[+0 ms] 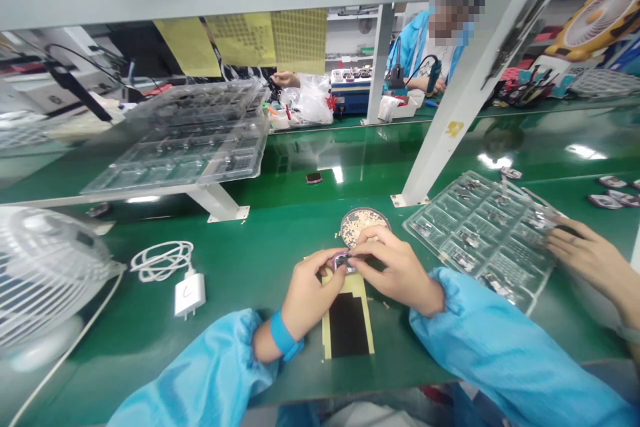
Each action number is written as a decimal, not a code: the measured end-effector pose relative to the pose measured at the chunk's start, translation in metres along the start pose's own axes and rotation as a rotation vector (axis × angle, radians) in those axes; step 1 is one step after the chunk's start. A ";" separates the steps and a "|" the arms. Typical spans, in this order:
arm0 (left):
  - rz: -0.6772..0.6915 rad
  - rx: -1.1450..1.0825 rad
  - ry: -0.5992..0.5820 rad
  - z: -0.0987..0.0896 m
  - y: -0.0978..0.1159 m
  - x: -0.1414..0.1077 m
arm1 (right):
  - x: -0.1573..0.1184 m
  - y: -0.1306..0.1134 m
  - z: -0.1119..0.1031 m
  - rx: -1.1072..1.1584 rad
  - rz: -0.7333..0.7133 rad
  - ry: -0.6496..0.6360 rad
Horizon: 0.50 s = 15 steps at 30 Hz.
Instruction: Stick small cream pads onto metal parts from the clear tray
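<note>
Pinching a small, purplish-rimmed case (pixel 342 261) (dark inside) is the left hand (pixel 311 290).

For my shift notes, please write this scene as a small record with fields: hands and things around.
Left grip: holding the small device
Right grip: at the device's right side
Near side: yellow sheet with black rectangle
Far side: round dish of small pieces
Right: clear compartment tray, another person's hand at its edge
Left: white charger, white fan

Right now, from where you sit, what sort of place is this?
Most likely a small-electronics assembly workshop: there's a green workbench, a clear compartmented tray of small parts, and a small purple-rimmed device being handled over the bench.
</note>
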<state>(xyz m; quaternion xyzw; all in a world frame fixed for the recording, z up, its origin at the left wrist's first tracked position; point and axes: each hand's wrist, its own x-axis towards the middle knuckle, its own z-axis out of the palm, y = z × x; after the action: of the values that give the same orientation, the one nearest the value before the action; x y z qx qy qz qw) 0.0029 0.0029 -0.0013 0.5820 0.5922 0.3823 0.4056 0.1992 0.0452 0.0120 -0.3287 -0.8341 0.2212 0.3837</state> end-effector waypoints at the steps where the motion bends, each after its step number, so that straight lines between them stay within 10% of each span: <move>1: 0.003 0.002 0.002 0.000 0.000 0.000 | 0.000 0.000 0.000 0.004 -0.004 -0.006; 15: 0.093 0.072 -0.019 -0.004 -0.003 -0.001 | -0.001 -0.002 0.004 0.050 0.026 -0.063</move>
<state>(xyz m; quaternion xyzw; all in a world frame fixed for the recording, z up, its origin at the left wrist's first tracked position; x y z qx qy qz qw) -0.0019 0.0021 -0.0023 0.6264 0.5741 0.3737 0.3719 0.1953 0.0430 0.0101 -0.3227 -0.8356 0.2571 0.3627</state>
